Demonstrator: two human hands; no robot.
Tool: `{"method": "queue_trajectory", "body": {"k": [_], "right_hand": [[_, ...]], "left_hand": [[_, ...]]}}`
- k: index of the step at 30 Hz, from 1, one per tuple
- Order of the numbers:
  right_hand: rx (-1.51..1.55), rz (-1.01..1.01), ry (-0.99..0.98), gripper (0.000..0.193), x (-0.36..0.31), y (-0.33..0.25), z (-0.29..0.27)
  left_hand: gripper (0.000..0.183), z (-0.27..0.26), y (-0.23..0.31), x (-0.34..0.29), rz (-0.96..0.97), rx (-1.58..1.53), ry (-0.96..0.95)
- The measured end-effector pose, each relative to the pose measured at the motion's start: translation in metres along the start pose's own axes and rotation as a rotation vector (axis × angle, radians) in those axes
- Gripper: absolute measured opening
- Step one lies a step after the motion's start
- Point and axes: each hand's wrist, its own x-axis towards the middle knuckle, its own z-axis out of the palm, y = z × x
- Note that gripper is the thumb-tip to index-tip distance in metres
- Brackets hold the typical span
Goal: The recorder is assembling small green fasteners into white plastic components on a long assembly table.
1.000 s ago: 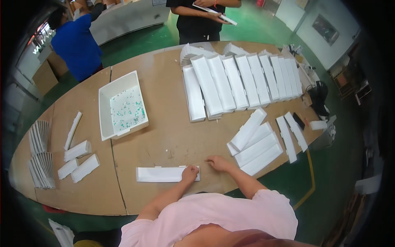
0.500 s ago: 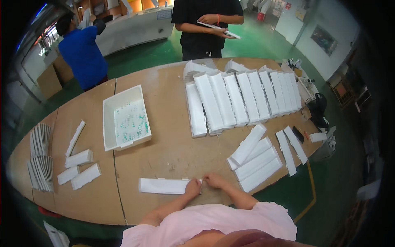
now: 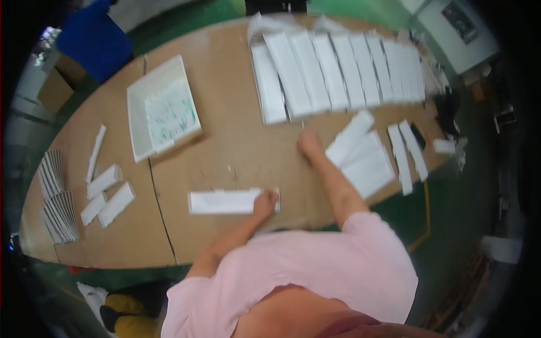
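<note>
A long, shallow white tray-like piece (image 3: 222,203) lies crosswise on the table just before me. My left hand (image 3: 265,204) is closed over its right end, fingers curled at the edge. My right hand (image 3: 309,143) is stretched forward over the table, short of a row of long white pieces (image 3: 332,70) and left of a small pile of similar ones (image 3: 369,166). Its fingers look curled together; blur hides whatever they may hold. Farther left stands a white bin (image 3: 194,127) with small green and clear bits on its bottom.
Nested stacks of white pieces (image 3: 59,217) and several loose ones (image 3: 116,204) lie at the left. Two narrow strips (image 3: 400,160) and a dark object (image 3: 418,135) are at the right edge. A person in blue (image 3: 93,42) stands beyond the table's far left edge.
My right hand has left the tray-like piece's right end and moved forward and slightly right. My left hand stays on that end. The view has tilted down, so things appear higher.
</note>
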Motion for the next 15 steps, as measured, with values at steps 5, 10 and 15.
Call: {"method": "queue_trajectory", "body": {"k": [5, 10, 15], "right_hand": [[-0.086, -0.006, -0.070, 0.022, 0.012, 0.010, 0.016], [0.235, -0.207, -0.247, 0.016, -0.018, -0.059, -0.059], [1.556, -0.333, -0.022, 0.013, -0.012, -0.123, -0.233]], "left_hand": [[0.031, 0.008, -0.005, 0.000, -0.012, 0.014, -0.001], [0.025, -0.003, -0.014, -0.003, 0.019, -0.037, 0.091], [0.023, 0.007, -0.008, -0.001, 0.115, -0.073, 0.098]]}}
